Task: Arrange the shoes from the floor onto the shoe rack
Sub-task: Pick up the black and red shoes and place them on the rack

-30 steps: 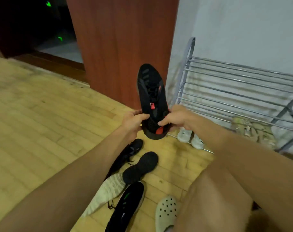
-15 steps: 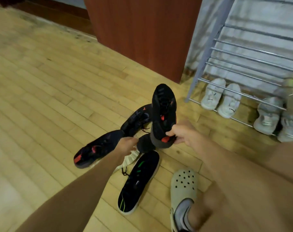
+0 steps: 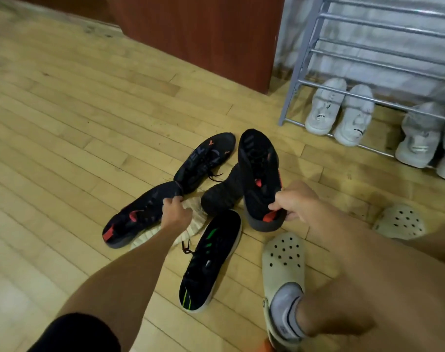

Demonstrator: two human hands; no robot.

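Hands work the pile at frame centre: the right hand (image 3: 292, 203) pinches the heel of a black-and-red sneaker (image 3: 260, 179), toe raised; the left hand (image 3: 175, 212) closes on its mate (image 3: 140, 214) on the floor. Shoe rack (image 3: 302, 62) stands upper right.

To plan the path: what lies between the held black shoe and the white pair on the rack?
Head view: only bare wooden floor separates held black shoe from white pair.
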